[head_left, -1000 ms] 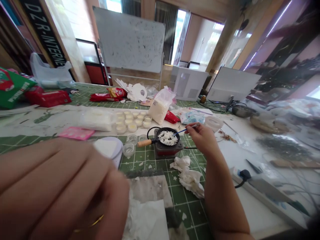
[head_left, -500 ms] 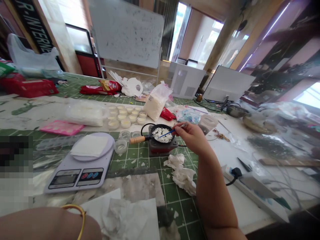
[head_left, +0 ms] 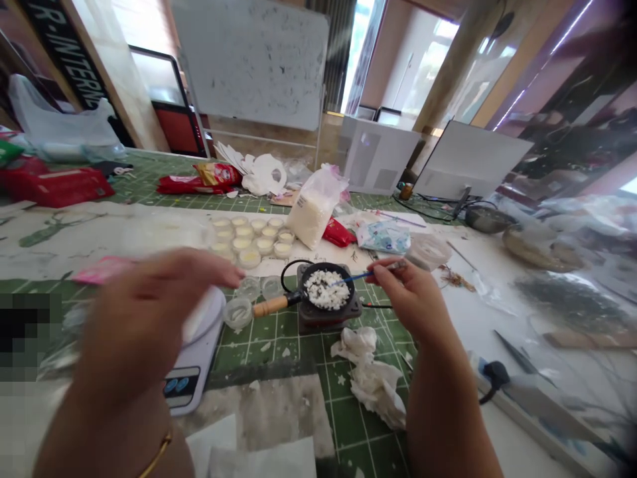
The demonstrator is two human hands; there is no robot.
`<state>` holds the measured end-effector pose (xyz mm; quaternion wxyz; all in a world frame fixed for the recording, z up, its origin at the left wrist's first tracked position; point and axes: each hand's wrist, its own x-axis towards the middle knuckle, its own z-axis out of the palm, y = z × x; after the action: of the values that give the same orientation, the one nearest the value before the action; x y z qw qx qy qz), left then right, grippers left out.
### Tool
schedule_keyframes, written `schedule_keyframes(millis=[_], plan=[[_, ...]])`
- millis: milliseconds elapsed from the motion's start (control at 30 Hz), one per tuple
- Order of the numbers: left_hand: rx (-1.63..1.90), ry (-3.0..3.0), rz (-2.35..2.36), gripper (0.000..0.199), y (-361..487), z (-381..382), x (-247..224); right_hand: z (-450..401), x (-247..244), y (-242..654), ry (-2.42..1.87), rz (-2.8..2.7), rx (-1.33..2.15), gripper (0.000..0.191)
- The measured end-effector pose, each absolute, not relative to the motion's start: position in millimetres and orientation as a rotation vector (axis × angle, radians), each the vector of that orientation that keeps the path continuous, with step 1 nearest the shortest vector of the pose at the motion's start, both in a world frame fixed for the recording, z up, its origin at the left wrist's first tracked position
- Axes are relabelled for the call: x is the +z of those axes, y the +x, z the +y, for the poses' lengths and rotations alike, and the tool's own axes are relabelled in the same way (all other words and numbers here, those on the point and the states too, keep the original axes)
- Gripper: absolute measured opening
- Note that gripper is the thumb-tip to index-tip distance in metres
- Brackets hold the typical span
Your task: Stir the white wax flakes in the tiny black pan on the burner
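Pinched in my right hand is a thin blue stick, its tip among white flakes in a small black pan. The pan sits on a small dark hot plate, its wooden handle pointing left. My left hand is raised over the kitchen scale, smeared by motion, so its fingers do not show clearly. It is apart from the pan handle. Round clear containers stand beside the handle.
Small cups with pale contents stand in rows behind the pan, next to a bag of white grains. Crumpled tissue lies in front of the hot plate. A power strip with a plug is at right.
My left arm has come up from the bottom left, bringing the hand over the scale toward the pan handle. My right hand still holds the stick; the view has shifted slightly.
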<state>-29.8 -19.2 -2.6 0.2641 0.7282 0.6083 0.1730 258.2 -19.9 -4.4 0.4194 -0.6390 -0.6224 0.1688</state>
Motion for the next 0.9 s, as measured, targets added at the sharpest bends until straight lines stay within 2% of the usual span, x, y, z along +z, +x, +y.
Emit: schedule_keyframes(millis=[167, 367, 800, 900], plan=[[0.138, 1.933, 1.493, 0.063, -11.8, 4.5, -15.0, -23.3, -2.5, 263.0, -1.691, -1.653, 0.584, 0.020], [-0.031, 1.913, 1.344, 0.029, -5.6, 17.7, -24.4, -17.0, -9.6, 271.1, -1.790, -1.445, 0.598, 0.023], [0.071, 2.059, 1.380, 0.026, -8.3, 7.0, -10.9, -28.8, 4.1, 265.3, -1.620, -1.717, 0.751, 0.024], [0.074, 2.099, 1.392, 0.025, -8.5, 6.0, -8.7, -26.6, 4.4, 265.4, -1.670, -1.679, 0.630, 0.025]])
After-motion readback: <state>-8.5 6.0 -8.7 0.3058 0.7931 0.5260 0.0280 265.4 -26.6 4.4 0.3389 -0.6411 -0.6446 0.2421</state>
